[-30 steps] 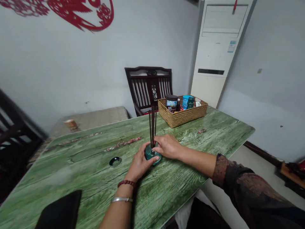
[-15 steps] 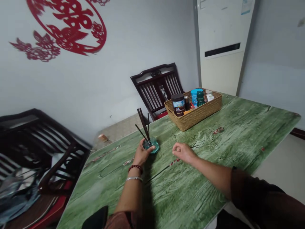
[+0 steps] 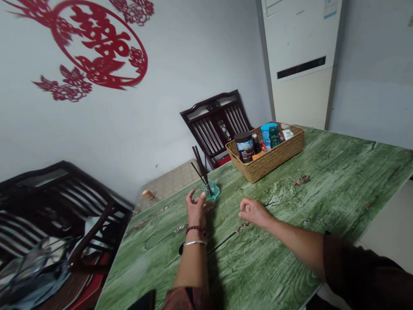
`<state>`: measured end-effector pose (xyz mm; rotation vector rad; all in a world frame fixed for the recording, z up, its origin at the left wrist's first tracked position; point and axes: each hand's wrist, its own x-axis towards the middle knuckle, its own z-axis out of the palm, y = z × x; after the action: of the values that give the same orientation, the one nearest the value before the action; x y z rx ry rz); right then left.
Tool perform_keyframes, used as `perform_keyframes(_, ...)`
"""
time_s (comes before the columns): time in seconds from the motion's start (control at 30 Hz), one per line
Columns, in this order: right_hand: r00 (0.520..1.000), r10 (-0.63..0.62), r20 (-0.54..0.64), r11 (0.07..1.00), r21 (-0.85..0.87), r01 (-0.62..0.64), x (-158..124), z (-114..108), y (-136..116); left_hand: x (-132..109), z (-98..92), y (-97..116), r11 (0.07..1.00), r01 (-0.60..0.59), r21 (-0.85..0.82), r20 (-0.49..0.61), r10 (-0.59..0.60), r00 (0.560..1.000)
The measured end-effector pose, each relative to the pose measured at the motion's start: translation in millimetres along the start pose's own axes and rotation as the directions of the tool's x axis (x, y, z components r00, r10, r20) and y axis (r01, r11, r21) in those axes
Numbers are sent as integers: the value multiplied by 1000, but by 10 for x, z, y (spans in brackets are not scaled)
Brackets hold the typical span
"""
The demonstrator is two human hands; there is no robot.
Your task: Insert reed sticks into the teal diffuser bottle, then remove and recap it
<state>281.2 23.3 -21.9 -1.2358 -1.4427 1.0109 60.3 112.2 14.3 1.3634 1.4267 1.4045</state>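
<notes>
A reed diffuser point(image 3: 213, 190), a teal glass bottle with several dark sticks fanning out of its neck, stands upright on the green wood-grain table point(image 3: 267, 262). Just in front of it is my left hand point(image 3: 195, 206), thumb and fingers apart and holding nothing. A red bead bracelet and a silver bangle circle that wrist. To the right, my right hand point(image 3: 253, 212) hovers over or rests on the tabletop with its fingers curled into a loose fist; nothing shows in it. A small dark round object point(image 3: 181, 248) peeks out beside my left wrist, mostly hidden.
A woven basket point(image 3: 274, 164) at the back holds a dark-lidded jar point(image 3: 244, 147), a blue can point(image 3: 267, 129), a green bottle point(image 3: 274, 137) and smaller items. Dark wooden chairs stand behind point(image 3: 222, 122) and at the left, the left one with clothes. A black object point(image 3: 143, 300) lies at the near edge.
My left hand has let go of the diffuser bottle and drawn back toward me, fingers opening. The right hand keeps its curled shape. The camera view has shifted slightly.
</notes>
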Motion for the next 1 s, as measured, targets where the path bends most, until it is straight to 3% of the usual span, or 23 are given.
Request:
perform_keyframes(0.03, 1000, 25, -2, 997, 77, -24, 6, -14, -14, -154, -53, 46, 997, 15, -77, 6, -14, 1000)
perform_keyframes(0.07, 998, 59, 2, 983, 174, -58, 11, -32, -45, -318, -107, 99, 951, 59, -303, 51, -46, 998)
perform_keyframes(0.1, 996, 90, 21, 953, 290, -92, 16, -56, -98, -485, -160, 155, 860, 103, -499, 118, -50, 992)
perform_keyframes(0.17, 990, 91, 103, 839, 528, -132, 26, -122, -280, -796, -250, 269, 658, 185, -730, 234, -14, 972)
perform_keyframes(0.27, 972, -78, 220, 649, 752, -118, 48, -242, -664, -1118, -316, 376, 490, 252, -834, 306, 31, 952)
perform_keyframes(0.37, 948, -219, 231, 527, 846, -84, 69, -299, -893, -1241, -297, 338, 447, 255, -858, 308, 49, 950)
perform_keyframes(0.43, 947, -236, 218, 469, 879, -86, 67, -267, -823, -1260, -261, 251, 444, 264, -856, 309, 29, 951)
perform_keyframes(0.63, 951, -57, 305, 449, 858, -249, 45, -74, -132, -1325, -238, 50, 455, 315, -833, 351, -6, 936)
perform_keyframes(0.77, 947, -42, 320, 433, 860, -271, 78, -57, 0, -1203, -301, 36, 503, 279, -818, 308, -25, 951)
perform_keyframes(0.83, 946, -19, 324, 435, 854, -284, 104, -45, -4, -975, -308, 54, 612, 238, -754, 243, -77, 967)
perform_keyframes(0.93, 963, 41, 267, 456, 853, -256, 138, 21, -20, -454, -227, 85, 894, 153, -421, 97, -123, 988)
perform_keyframes(1.0, 978, 87, 190, 515, 832, -208, 157, 95, -37, -79, -106, 90, 1000, -4, -14, 41, 5, 999)
